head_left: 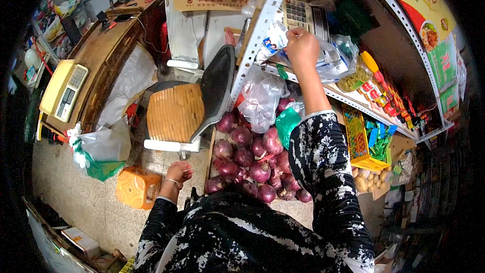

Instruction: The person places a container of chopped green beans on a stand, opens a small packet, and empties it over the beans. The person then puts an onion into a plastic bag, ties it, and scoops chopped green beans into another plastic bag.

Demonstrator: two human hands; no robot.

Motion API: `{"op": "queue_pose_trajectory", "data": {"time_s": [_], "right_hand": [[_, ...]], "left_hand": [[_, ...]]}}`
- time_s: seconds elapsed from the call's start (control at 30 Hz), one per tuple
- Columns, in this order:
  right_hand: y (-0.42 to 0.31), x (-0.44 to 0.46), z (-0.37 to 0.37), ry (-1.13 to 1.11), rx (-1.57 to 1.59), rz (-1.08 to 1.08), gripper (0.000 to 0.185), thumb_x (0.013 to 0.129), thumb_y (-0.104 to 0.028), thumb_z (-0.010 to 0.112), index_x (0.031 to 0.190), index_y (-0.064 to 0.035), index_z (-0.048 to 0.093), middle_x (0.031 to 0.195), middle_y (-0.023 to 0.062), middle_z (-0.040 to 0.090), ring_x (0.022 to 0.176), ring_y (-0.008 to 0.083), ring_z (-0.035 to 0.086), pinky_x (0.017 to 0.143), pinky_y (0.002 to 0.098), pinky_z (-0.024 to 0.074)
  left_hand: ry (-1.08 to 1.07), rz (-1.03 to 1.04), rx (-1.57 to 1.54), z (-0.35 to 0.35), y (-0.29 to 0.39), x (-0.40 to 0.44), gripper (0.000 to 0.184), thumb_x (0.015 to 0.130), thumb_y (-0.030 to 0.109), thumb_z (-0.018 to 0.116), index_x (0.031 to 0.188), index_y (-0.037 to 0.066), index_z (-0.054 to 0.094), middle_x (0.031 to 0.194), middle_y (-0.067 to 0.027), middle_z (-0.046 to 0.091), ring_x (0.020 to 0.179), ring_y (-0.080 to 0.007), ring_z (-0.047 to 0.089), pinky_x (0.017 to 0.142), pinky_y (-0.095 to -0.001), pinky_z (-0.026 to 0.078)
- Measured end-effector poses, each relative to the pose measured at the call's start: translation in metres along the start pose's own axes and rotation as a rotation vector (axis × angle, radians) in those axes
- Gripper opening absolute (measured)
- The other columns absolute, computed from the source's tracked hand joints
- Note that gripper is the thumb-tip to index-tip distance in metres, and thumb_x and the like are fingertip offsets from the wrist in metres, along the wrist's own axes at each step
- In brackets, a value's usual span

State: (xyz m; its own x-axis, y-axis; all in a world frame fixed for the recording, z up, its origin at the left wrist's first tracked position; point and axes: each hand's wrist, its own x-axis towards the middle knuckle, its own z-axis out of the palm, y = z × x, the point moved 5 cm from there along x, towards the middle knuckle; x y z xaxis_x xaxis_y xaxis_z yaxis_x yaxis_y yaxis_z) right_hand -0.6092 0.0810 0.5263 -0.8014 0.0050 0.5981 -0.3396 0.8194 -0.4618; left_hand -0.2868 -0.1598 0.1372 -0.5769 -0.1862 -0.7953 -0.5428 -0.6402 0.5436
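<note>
My right hand (302, 48) reaches over the shelf at upper centre, its fingers closed on the top of a white packet (273, 40) with blue print and a small picture. What the packet contains cannot be made out. Just behind it is a calculator (297, 14), and clear plastic bags (336, 60) lie to its right. Low on the left, my left hand (179, 173) hangs near the chair (175, 111) with loosely curled fingers and holds nothing. Below my right forearm are red onions (251, 156) in a box, partly under a crumpled clear bag (262, 102) and a green bag (288, 125).
An orange stool (137, 187) and a white-green bag (103, 151) stand on the left floor. A wooden counter (108, 53) holds a yellow scale (63, 91). Jars and bottles (381, 88) line the right shelf, above a yellow crate (356, 136) and potatoes (370, 180).
</note>
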Motion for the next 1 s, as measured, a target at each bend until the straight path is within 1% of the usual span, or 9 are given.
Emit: {"op": "queue_pose_trajectory", "data": {"time_s": [0.2, 0.43, 0.5, 0.57, 0.6, 0.77, 0.83, 0.9, 1.0], "right_hand": [[-0.03, 0.002, -0.035, 0.278, 0.032, -0.154, 0.012, 0.073, -0.015, 0.055, 0.073, -0.0061, 0.063, 0.069, 0.0166, 0.06, 0.065, 0.0334, 0.059, 0.058, 0.0404, 0.0457], [-0.028, 0.002, -0.115, 0.294, 0.192, -0.122, 0.018, 0.075, -0.015, 0.059, 0.084, 0.0001, 0.063, 0.071, 0.0155, 0.062, 0.06, 0.0198, 0.061, 0.059, 0.0274, 0.0457], [-0.04, -0.018, -0.14, 0.362, 0.117, -0.287, 0.017, 0.076, -0.014, 0.059, 0.084, 0.0002, 0.063, 0.069, 0.0131, 0.062, 0.057, 0.0158, 0.059, 0.056, 0.0266, 0.0453], [-0.041, -0.035, -0.155, 0.297, 0.229, -0.141, 0.015, 0.076, -0.012, 0.06, 0.084, 0.0005, 0.063, 0.067, 0.008, 0.062, 0.055, 0.0096, 0.055, 0.053, 0.0237, 0.0443], [-0.041, -0.045, -0.161, 0.276, 0.323, -0.113, 0.012, 0.076, -0.009, 0.061, 0.083, 0.0005, 0.063, 0.067, 0.0044, 0.061, 0.056, 0.0059, 0.052, 0.051, 0.0203, 0.0429], [-0.042, -0.087, -0.185, 0.316, 0.371, -0.232, 0.01, 0.075, -0.004, 0.061, 0.083, 0.003, 0.063, 0.066, 0.0008, 0.058, 0.057, 0.003, 0.047, 0.05, 0.015, 0.0372], [-0.04, -0.112, -0.197, 0.241, 0.472, -0.191, 0.011, 0.074, 0.0, 0.061, 0.084, 0.0038, 0.062, 0.067, 0.0016, 0.057, 0.055, 0.0025, 0.045, 0.05, 0.0133, 0.033], [-0.031, -0.127, -0.203, 0.186, 0.58, -0.208, 0.015, 0.075, -0.002, 0.06, 0.086, 0.0073, 0.061, 0.074, 0.0072, 0.06, 0.066, 0.0088, 0.053, 0.062, 0.0177, 0.0409], [-0.003, -0.137, -0.204, 0.118, 0.694, -0.187, 0.013, 0.076, -0.003, 0.06, 0.085, 0.0063, 0.061, 0.074, 0.0053, 0.06, 0.064, 0.0075, 0.051, 0.059, 0.0163, 0.0398]], "left_hand": [[-0.034, -0.013, -0.025, 0.003, -0.001, -0.006, 0.015, 0.081, 0.013, 0.05, 0.095, 0.007, 0.049, 0.078, -0.0068, 0.057, 0.062, -0.0196, 0.057, 0.051, -0.0307, 0.049], [-0.053, 0.033, 0.031, 0.009, 0.001, -0.01, 0.017, 0.08, 0.013, 0.051, 0.096, 0.007, 0.049, 0.081, -0.0074, 0.057, 0.063, -0.0201, 0.058, 0.051, -0.0304, 0.049], [-0.072, 0.026, 0.029, 0.021, 0.009, -0.02, 0.016, 0.08, 0.009, 0.05, 0.095, 0.005, 0.049, 0.082, -0.0087, 0.058, 0.063, -0.0206, 0.059, 0.051, -0.0309, 0.05], [-0.354, 0.096, 0.01, 0.049, 0.023, -0.032, 0.019, 0.082, 0.011, 0.051, 0.099, 0.003, 0.048, 0.085, -0.0113, 0.058, 0.066, -0.0209, 0.059, 0.053, -0.0307, 0.05], [-0.347, 0.135, 0.082, 0.07, 0.038, -0.055, 0.023, 0.082, 0.013, 0.051, 0.102, 0.002, 0.048, 0.087, -0.0127, 0.058, 0.069, -0.0212, 0.059, 0.055, -0.0301, 0.05], [-0.703, 0.31, 0.016, 0.205, 0.091, -0.127, 0.053, 0.08, 0.04, 0.052, 0.116, 0.004, 0.04, 0.105, -0.0123, 0.052, 0.093, -0.0236, 0.053, 0.08, -0.0368, 0.045], [-1.283, 0.081, -0.399, 0.283, 0.086, -0.158, 0.064, 0.075, 0.048, 0.055, 0.12, 0.006, 0.038, 0.113, -0.011, 0.049, 0.102, -0.0232, 0.05, 0.084, -0.0405, 0.043], [-1.435, 0.125, -0.481, 0.312, 0.082, -0.183, 0.074, 0.069, 0.051, 0.059, 0.124, 0.008, 0.034, 0.121, -0.009, 0.044, 0.11, -0.0212, 0.044, 0.09, -0.041, 0.039], [-1.37, 0.421, -0.495, 0.313, 0.079, -0.217, 0.07, 0.072, 0.044, 0.06, 0.125, 0.006, 0.035, 0.119, -0.0084, 0.048, 0.11, -0.0207, 0.045, 0.093, -0.0366, 0.037]]}}
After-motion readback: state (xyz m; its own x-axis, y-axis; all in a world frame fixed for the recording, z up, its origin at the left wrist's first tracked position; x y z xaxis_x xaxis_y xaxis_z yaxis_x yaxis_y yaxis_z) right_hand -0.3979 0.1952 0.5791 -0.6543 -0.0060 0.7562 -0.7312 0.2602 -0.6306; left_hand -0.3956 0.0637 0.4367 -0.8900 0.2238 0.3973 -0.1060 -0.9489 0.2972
